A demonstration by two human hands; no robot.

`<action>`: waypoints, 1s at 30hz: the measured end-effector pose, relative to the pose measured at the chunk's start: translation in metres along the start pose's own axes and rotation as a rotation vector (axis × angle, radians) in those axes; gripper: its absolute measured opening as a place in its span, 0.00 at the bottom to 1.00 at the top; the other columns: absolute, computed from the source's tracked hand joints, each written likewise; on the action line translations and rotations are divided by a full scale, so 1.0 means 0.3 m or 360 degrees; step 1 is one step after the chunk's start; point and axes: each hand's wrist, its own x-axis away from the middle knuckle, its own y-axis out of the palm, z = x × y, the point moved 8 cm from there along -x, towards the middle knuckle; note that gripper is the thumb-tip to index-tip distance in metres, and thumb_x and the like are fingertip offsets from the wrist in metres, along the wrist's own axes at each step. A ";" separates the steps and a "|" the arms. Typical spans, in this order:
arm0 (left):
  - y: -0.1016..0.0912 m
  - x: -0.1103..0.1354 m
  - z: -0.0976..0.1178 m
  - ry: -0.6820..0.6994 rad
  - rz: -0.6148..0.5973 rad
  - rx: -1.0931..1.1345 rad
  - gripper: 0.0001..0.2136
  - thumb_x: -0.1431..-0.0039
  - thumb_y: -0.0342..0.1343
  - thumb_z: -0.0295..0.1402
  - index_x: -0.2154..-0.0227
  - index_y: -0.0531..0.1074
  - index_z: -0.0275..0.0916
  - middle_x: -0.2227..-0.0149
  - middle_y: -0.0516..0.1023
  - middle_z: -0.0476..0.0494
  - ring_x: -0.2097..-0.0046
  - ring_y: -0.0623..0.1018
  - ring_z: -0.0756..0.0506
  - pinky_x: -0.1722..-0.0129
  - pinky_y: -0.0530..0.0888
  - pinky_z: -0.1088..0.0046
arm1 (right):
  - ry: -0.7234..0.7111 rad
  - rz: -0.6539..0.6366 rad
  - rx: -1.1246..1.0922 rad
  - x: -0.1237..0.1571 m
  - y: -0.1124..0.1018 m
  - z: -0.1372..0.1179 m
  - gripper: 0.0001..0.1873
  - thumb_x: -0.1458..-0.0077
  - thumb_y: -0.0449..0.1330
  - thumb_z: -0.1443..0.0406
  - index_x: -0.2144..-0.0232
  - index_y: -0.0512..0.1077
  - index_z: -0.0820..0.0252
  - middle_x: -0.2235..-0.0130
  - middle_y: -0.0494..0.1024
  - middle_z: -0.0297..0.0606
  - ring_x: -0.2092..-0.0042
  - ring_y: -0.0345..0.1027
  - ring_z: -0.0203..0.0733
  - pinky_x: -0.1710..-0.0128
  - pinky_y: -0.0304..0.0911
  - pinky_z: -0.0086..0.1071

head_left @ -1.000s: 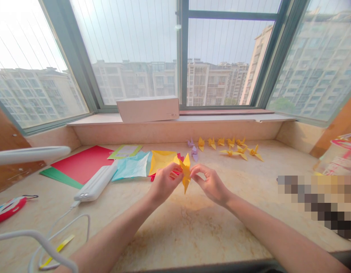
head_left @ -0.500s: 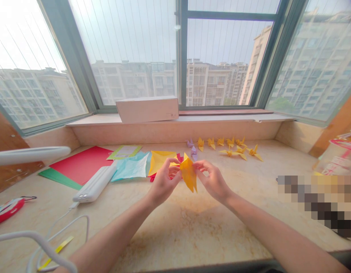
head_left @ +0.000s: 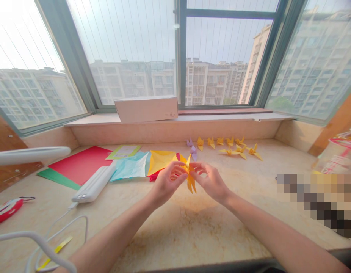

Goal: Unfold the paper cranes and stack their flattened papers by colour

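Between my two hands, above the marbled counter, is a yellow folded paper piece (head_left: 191,184), with one point upward and two narrow points hanging down. My left hand (head_left: 168,180) pinches its left side between thumb and fingers. From the other side, my right hand (head_left: 209,178) grips its right edge with thumb and forefinger. Part of the paper is hidden behind the fingertips. Farther back stand several yellow paper cranes (head_left: 229,152) and a few small lilac folded pieces (head_left: 193,152).
Left of my hands lie a creased yellow sheet (head_left: 161,161), a light blue sheet (head_left: 130,167), red paper (head_left: 81,165), green paper (head_left: 60,179) and a white power bank (head_left: 94,184) with its cable. A white box (head_left: 147,110) sits on the sill; a plastic cup (head_left: 339,155) stands at right.
The yellow paper has turned and its broad face has narrowed, so its upper point and two lower points now show apart. Both hands have drawn slightly closer together around it.
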 end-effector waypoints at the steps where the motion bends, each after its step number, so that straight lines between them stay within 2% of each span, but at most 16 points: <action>1: 0.003 0.000 0.002 0.0010 -0.0008 -0.0010 0.13 0.40 0.59 0.37 0.55 0.68 0.40 0.65 0.78 0.46 0.62 0.78 0.47 0.62 0.75 0.71 | 0.0001 -0.0004 -0.0020 0.000 0.002 0.002 0.13 0.44 0.61 0.62 0.56 0.76 0.59 0.60 0.81 0.41 0.62 0.73 0.44 0.62 0.67 0.37; 6: 0.008 0.001 0.011 0.0067 -0.0021 -0.0064 0.13 0.41 0.59 0.35 0.55 0.67 0.40 0.64 0.76 0.47 0.63 0.77 0.48 0.62 0.75 0.71 | 0.0010 0.0023 -0.0105 0.000 0.000 0.016 0.13 0.44 0.60 0.63 0.57 0.77 0.60 0.60 0.81 0.41 0.61 0.74 0.44 0.59 0.68 0.38; 12: 0.008 0.002 0.002 0.0051 -0.0041 -0.0051 0.14 0.41 0.59 0.35 0.54 0.66 0.40 0.63 0.77 0.47 0.61 0.77 0.48 0.61 0.75 0.71 | 0.0070 0.0038 -0.0280 -0.004 -0.007 0.039 0.13 0.42 0.59 0.59 0.59 0.77 0.61 0.59 0.82 0.43 0.58 0.76 0.47 0.55 0.69 0.40; 21: 0.016 -0.001 -0.014 0.0023 -0.0092 0.0027 0.15 0.42 0.61 0.36 0.54 0.67 0.40 0.63 0.76 0.46 0.62 0.77 0.48 0.61 0.74 0.69 | 0.0145 -0.0016 -0.0578 -0.010 0.011 0.058 0.13 0.43 0.60 0.57 0.61 0.71 0.61 0.61 0.81 0.43 0.61 0.76 0.45 0.58 0.68 0.37; 26: 0.020 -0.004 -0.021 -0.0018 -0.0127 0.0165 0.14 0.41 0.60 0.36 0.54 0.67 0.40 0.62 0.74 0.46 0.62 0.78 0.47 0.61 0.75 0.68 | 0.0210 -0.0010 -0.0634 -0.016 0.013 0.075 0.13 0.42 0.60 0.56 0.62 0.68 0.59 0.65 0.81 0.39 0.64 0.75 0.43 0.64 0.67 0.33; 30: 0.021 -0.005 -0.022 -0.0042 -0.0148 0.0300 0.14 0.40 0.59 0.37 0.54 0.67 0.40 0.62 0.73 0.47 0.64 0.78 0.48 0.62 0.74 0.71 | 0.0188 0.0000 -0.0645 -0.025 0.007 0.084 0.12 0.43 0.60 0.57 0.62 0.67 0.59 0.66 0.80 0.38 0.64 0.74 0.43 0.65 0.65 0.32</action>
